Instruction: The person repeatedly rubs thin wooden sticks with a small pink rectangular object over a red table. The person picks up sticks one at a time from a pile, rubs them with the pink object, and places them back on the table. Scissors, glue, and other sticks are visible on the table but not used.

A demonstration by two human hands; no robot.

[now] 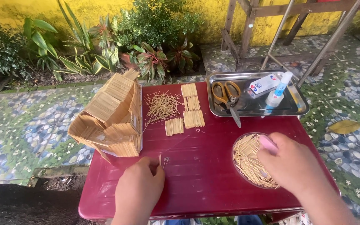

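I'm looking down on the dark red table (213,166), and my left hand (140,185) is resting near its front edge with the fingers curled in. They're pinching a short toothpick piece (160,160) that is sticking up just past the fingertips, its long axis running away from me toward the little stick-built house (111,118). That house is sitting just beyond and slightly left of the left hand, near but not touching it.

My right hand (294,166) is hovering over the round dish of loose toothpicks (246,160) on the right side of the table. The fingers are loosely bent and pointing left across the pile; a small pink thing (268,143) is showing at the fingertips, and I can't tell whether they're gripping it or only covering it. The sticks in the dish are lying mostly fanned toward the far left, so they're running roughly along the line of my fingers rather than across them.

So the right hand is the nearer one to the supply, and the left is the nearer one to the model. Further back, small glued panels (190,110) and a loose scatter of toothpicks (161,106) are lying mid-table, well apart from both hands. The steel tray (296,109) at the far right is holding orange-handled scissors (228,98) and a glue bottle (278,92).
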